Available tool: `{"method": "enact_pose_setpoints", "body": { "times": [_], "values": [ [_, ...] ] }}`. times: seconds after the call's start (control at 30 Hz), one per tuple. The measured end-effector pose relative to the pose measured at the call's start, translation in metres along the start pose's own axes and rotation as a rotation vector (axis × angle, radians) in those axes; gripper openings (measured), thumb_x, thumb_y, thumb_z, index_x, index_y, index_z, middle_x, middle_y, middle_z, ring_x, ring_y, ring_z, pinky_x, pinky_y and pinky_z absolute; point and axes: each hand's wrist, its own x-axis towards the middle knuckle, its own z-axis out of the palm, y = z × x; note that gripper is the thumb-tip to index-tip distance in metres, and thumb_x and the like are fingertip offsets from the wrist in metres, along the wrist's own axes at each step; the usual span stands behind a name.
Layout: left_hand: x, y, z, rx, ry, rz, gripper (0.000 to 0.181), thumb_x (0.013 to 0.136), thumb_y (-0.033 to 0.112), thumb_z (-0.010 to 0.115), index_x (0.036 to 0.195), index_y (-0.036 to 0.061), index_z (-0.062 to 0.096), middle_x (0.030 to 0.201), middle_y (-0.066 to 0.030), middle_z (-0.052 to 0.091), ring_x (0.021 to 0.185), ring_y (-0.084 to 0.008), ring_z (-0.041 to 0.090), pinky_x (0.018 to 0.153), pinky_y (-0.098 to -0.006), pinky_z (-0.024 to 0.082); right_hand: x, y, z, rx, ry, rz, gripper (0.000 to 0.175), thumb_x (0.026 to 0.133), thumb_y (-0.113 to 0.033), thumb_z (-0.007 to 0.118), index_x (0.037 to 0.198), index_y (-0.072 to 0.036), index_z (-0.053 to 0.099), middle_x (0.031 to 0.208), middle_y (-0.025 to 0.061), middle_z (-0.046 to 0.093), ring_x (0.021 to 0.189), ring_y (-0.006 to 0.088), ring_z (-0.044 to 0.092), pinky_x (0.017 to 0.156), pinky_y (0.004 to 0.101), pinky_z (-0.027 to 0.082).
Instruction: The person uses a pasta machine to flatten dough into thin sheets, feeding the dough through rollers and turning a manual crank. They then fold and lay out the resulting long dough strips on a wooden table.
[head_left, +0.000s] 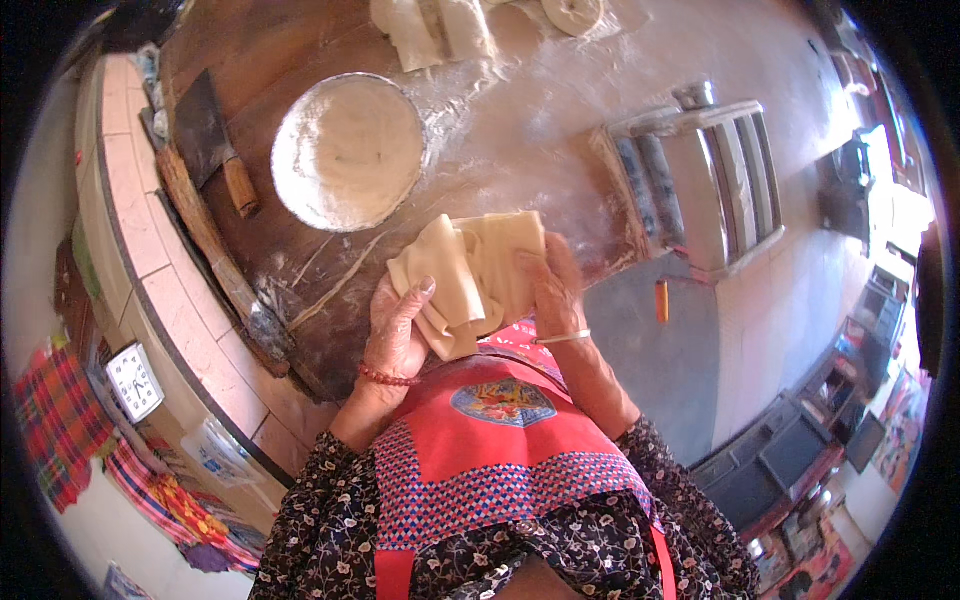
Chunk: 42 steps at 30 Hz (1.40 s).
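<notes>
Both my hands hold a folded sheet of dough in front of the red apron. My left hand grips its left side, the thumb lying over a fold. At its right end, my right hand wraps around the edge, slightly blurred. The dough is layered in loose, smooth folds. Just beyond it, a round bowl of pale flour stands on the floured wooden board. More folded dough strips and a coiled piece of dough lie at the far edge of view.
Left of the bowl lies a cleaver with a wooden handle, beside a long wooden stick. A tiled ledge borders the left. On the right stands a metal pasta-rolling machine. A square clock is at lower left.
</notes>
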Motion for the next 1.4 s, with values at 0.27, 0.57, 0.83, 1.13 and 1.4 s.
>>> {"method": "enact_pose_setpoints", "body": {
  "times": [0.27, 0.57, 0.83, 1.13, 1.4],
  "values": [
    [0.0, -0.006, -0.001, 0.361, -0.173, 0.146, 0.063, 0.077, 0.012, 0.067, 0.13, 0.0012, 0.035, 0.117, -0.0074, 0.048, 0.104, -0.0164, 0.048, 0.09, -0.0289, 0.042, 0.0, 0.016, 0.041, 0.621, -0.305, 0.224, 0.038, 0.082, -0.011, 0.058, 0.118, -0.001, 0.051, 0.105, 0.0067, 0.059, 0.091, 0.0148, 0.057, 0.079, 0.0288, 0.048],
    [-0.036, 0.026, 0.03, 0.034, -0.034, 0.186, 0.067, 0.083, 0.028, 0.06, 0.137, 0.0063, 0.026, 0.129, -0.0144, 0.04, 0.116, -0.0281, 0.044, 0.099, -0.0431, 0.039, -0.025, -0.085, 0.026, 0.373, -0.513, -0.002, 0.044, 0.077, -0.016, 0.062, 0.116, 0.001, 0.051, 0.102, 0.0049, 0.059, 0.093, 0.0118, 0.055, 0.082, 0.0256, 0.046],
    [-0.098, 0.004, 0.134, -0.147, -0.218, 0.186, 0.067, 0.088, 0.04, 0.052, 0.138, 0.0057, 0.026, 0.136, -0.015, 0.037, 0.12, -0.0292, 0.042, 0.102, -0.0467, 0.034, -0.058, -0.146, -0.071, 0.169, -0.541, -0.3, 0.042, 0.076, -0.018, 0.062, 0.111, 0.002, 0.052, 0.098, 0.0093, 0.06, 0.092, 0.0147, 0.054, 0.082, 0.028, 0.044],
    [-0.093, -0.042, 0.246, -0.11, -0.378, 0.053, 0.056, 0.092, 0.037, 0.046, 0.137, 0.0072, 0.031, 0.132, -0.0148, 0.044, 0.118, -0.0295, 0.046, 0.098, -0.0481, 0.039, -0.088, -0.191, -0.183, 0.42, -0.426, -0.221, 0.041, 0.078, -0.02, 0.062, 0.111, 0.0, 0.051, 0.096, 0.006, 0.059, 0.087, 0.0142, 0.056, 0.077, 0.0283, 0.046],
    [-0.084, -0.068, 0.343, -0.143, -0.593, -0.128, 0.057, 0.086, 0.013, 0.056, 0.134, 0.0055, 0.028, 0.124, -0.0134, 0.046, 0.112, -0.0252, 0.05, 0.094, -0.0405, 0.045, -0.096, -0.204, -0.262, 0.603, -0.26, -0.208, 0.042, 0.082, -0.013, 0.06, 0.119, 0.002, 0.046, 0.108, 0.0076, 0.057, 0.098, 0.0151, 0.055, 0.086, 0.0284, 0.045]
  ]
}}
